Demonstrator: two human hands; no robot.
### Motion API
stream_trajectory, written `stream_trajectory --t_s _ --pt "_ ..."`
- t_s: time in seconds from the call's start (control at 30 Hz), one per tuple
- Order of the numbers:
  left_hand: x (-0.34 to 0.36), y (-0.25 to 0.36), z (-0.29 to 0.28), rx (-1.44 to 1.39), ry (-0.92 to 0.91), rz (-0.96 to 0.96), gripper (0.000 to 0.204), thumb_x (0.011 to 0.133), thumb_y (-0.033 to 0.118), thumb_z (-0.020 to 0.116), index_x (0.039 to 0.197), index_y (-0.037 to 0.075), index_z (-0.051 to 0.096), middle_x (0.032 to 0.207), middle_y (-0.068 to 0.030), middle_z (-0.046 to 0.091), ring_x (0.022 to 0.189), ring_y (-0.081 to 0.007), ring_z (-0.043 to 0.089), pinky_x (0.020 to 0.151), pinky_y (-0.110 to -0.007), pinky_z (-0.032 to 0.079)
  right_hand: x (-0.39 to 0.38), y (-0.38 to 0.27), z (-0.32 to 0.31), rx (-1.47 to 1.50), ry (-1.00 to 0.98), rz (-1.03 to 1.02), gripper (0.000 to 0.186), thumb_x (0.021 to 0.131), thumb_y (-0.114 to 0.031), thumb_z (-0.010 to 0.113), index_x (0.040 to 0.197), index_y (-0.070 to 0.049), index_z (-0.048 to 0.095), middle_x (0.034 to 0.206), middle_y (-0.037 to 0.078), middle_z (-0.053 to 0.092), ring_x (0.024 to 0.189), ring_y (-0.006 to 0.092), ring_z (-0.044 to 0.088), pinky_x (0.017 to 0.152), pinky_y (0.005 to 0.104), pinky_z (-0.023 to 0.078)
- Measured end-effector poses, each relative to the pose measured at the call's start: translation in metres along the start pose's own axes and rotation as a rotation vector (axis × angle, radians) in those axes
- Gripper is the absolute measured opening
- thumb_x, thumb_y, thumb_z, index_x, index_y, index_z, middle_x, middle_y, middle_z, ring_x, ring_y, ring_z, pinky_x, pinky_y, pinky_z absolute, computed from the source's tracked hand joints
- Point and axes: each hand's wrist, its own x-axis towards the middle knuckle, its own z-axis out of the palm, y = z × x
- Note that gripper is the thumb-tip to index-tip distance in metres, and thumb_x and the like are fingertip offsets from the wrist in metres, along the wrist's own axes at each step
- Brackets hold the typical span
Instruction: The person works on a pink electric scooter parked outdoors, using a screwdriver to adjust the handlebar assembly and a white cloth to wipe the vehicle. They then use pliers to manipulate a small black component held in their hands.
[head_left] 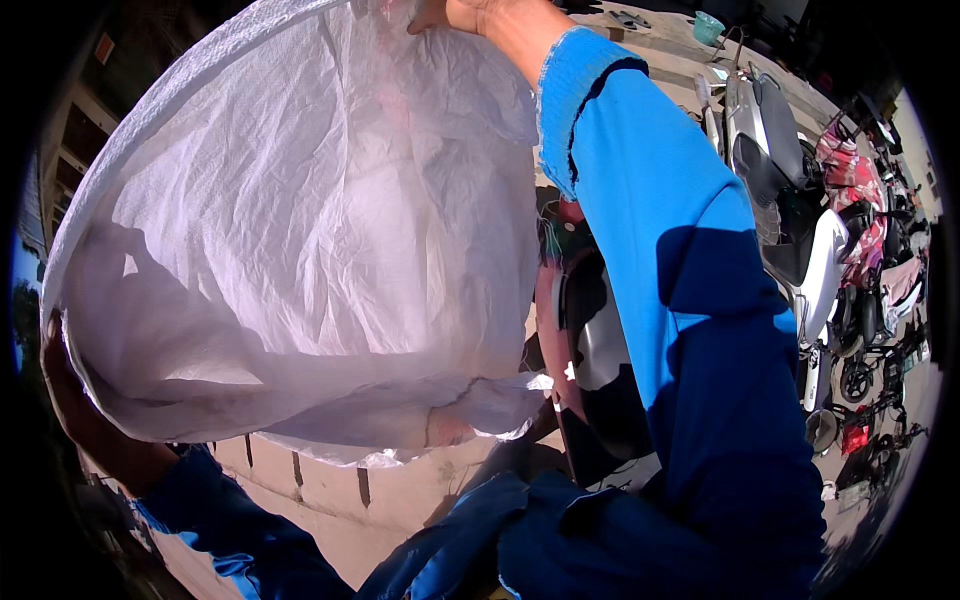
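Note:
A large white woven plastic sack (330,220) is spread open in front of me, crumpled, with a rolled rim along its left and faint pink marks. My right hand (460,20) grips its upper edge at the top of the view. At the far left, my left hand (85,400) holds the rim lower down, its fingers partly hidden behind the sack. Both forearms are in blue sleeves.
Just behind the sack stands a dark pink vehicle with a black seat (595,320). A grey and white scooter (815,260) and several other two-wheelers line the right. A teal bucket (708,28) sits at the top right, on concrete paving (400,500).

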Motion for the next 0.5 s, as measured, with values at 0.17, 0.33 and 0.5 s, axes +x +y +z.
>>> stream_trajectory --t_s 0.17,0.33,0.5 --pt "-0.053 0.036 0.088 0.008 -0.072 0.163 0.040 0.102 0.031 0.055 0.127 0.000 0.051 0.123 -0.0206 0.062 0.110 -0.0299 0.061 0.101 -0.043 0.046 0.029 -0.052 -0.053 0.113 0.090 -0.234 0.036 0.075 -0.021 0.069 0.106 -0.005 0.063 0.130 0.018 0.051 0.130 0.0465 0.040 0.106 0.0849 0.013" --pt "-0.093 -0.003 0.233 0.017 -0.738 0.207 0.035 0.100 0.030 0.058 0.119 0.002 0.049 0.120 -0.0221 0.060 0.109 -0.0307 0.058 0.104 -0.046 0.040 -0.011 -0.078 -0.200 0.130 0.404 -0.338 0.038 0.075 -0.021 0.067 0.109 -0.005 0.062 0.131 0.018 0.051 0.132 0.0475 0.040 0.106 0.0850 0.013" --pt "-0.135 -0.076 0.345 0.159 -1.135 0.190 0.040 0.103 0.014 0.047 0.141 -0.001 0.043 0.119 -0.0306 0.064 0.094 -0.0421 0.067 0.087 -0.045 0.050 -0.125 -0.024 -0.371 0.346 0.767 -0.002 0.044 0.074 -0.021 0.059 0.115 -0.006 0.056 0.135 0.021 0.051 0.136 0.0491 0.041 0.105 0.0858 0.013"
